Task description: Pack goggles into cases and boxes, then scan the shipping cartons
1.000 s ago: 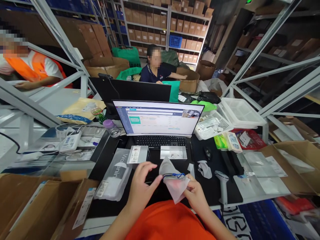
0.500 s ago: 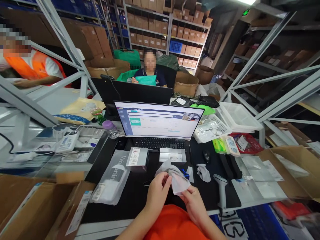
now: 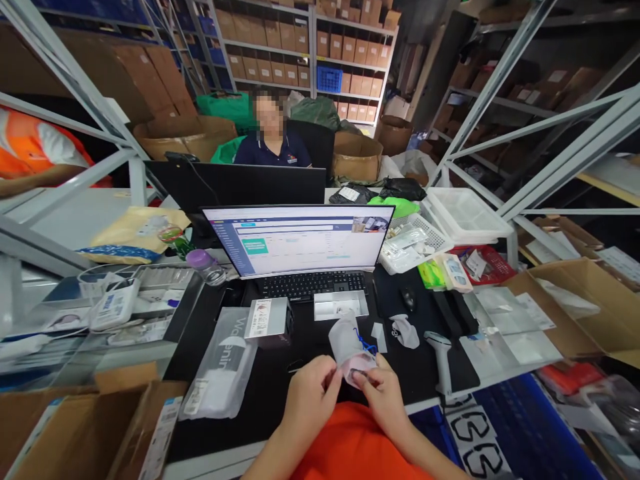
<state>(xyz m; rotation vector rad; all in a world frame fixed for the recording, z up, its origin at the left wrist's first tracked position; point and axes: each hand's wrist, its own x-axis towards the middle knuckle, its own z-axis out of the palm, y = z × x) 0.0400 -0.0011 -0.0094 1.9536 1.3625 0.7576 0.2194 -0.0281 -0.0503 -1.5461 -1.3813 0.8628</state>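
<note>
Both my hands are low in front of my orange top, over a black desk mat. My left hand [image 3: 313,402] and my right hand [image 3: 383,395] pinch the lower end of a small translucent grey drawstring pouch [image 3: 351,350]. Its blue cord [image 3: 367,343] loops out on the right side. My fingers hide the pouch's bottom edge. A grey fabric piece [image 3: 405,331] lies to the right of my right hand, and a white printed plastic bag [image 3: 220,365] lies to the left of my left hand.
A handheld barcode scanner [image 3: 440,357] rests at the right, beyond which lie clear plastic sleeves. Ahead stand a monitor [image 3: 299,240], a keyboard [image 3: 314,287], a small carton [image 3: 269,322] and a metal tray [image 3: 341,305]. Cardboard boxes flank the desk; a co-worker sits beyond, among shelves.
The pouch has gone from a crumpled, flatter shape to standing upright between my fingers, with the blue cord now at its right side. The whole scene has shifted left in view.
</note>
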